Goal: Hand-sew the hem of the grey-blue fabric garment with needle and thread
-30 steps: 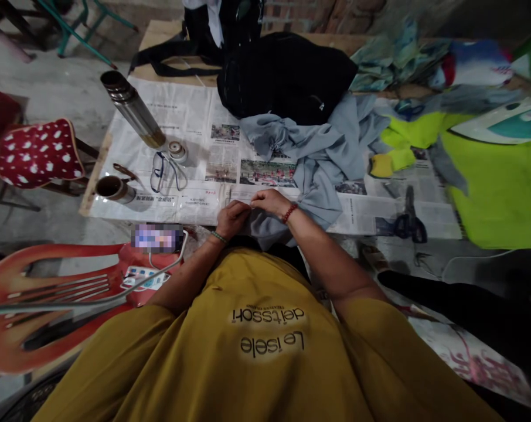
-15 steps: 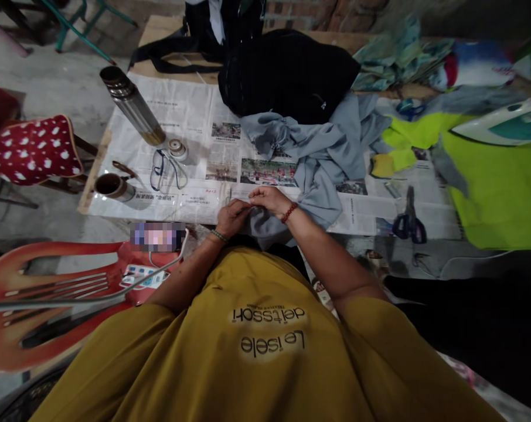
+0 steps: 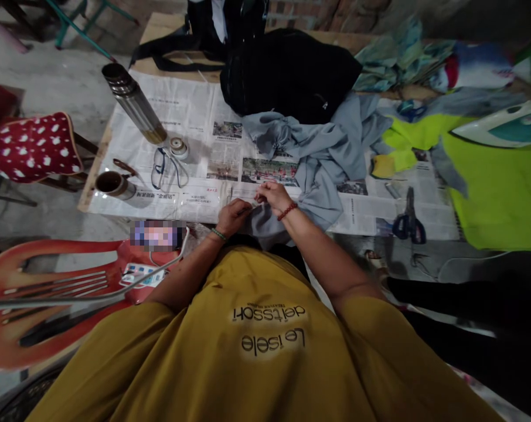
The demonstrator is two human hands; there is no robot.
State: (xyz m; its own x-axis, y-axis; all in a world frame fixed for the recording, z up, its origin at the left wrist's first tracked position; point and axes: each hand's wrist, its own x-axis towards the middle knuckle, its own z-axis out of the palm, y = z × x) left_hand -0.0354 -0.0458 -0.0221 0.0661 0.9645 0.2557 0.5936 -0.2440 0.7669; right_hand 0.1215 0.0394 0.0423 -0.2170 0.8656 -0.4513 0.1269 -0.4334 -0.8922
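At the table's front edge, my left hand (image 3: 233,216) is closed, pinching the edge of a grey cloth (image 3: 265,225) that hangs near my lap. Just to its right and slightly higher, my right hand (image 3: 272,197) has its fingers pressed together. Whatever may lie in that pinch is too small to make out. The grey cloth runs on across the newspaper (image 3: 195,202) in loose folds (image 3: 320,176). A small gap separates the two hands.
On the left stand a steel thermos (image 3: 136,105), a mug (image 3: 113,184) and eyeglasses (image 3: 159,170). A black bag (image 3: 287,76) lies behind. To the right are scissors (image 3: 408,223), neon-yellow fabric (image 3: 489,193) and an iron (image 3: 507,126). A red chair (image 3: 50,252) holds a power strip (image 3: 142,274).
My right hand has moved a little up and away from my left hand, and its fingers have drawn together. My left hand stays in place on the grey cloth.
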